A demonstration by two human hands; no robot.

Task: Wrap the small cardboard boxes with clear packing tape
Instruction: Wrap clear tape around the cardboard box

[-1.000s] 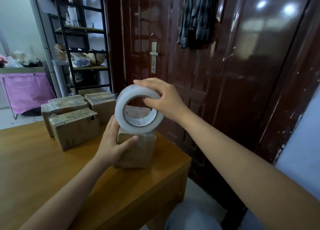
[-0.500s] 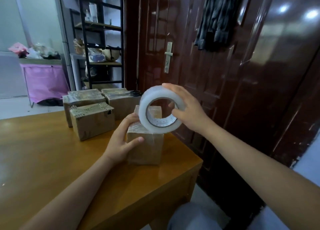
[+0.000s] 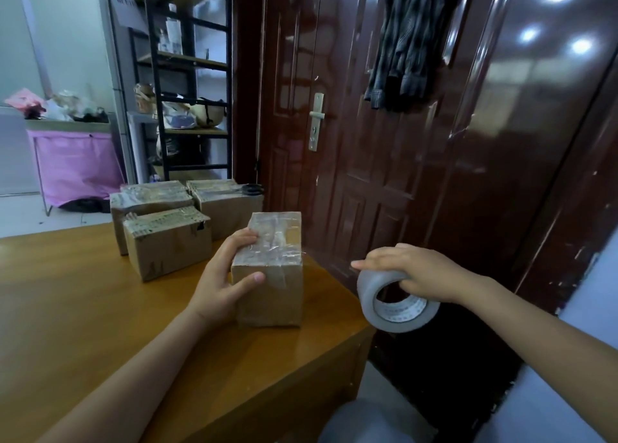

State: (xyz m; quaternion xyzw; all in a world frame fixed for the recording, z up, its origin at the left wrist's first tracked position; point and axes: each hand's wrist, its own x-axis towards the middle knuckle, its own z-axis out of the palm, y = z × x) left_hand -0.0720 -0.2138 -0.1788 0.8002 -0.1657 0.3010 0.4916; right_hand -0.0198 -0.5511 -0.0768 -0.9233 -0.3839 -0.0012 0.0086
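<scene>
Two bare forearms reach into the frame from the bottom edge. The left arm enters at the lower left and angles up toward the centre, ending in the left hand (image 3: 223, 277) at mid-frame. This hand is turned on its side and grips a cardboard box (image 3: 269, 268): the fingers curl over the box's upper left edge, while the thumb presses flat across its near face. The right arm enters from the lower right and extends leftward. The right hand (image 3: 419, 272), right of centre, holds a roll of clear tape (image 3: 394, 304), fingers draped over the top of the roll, thumb hidden.
</scene>
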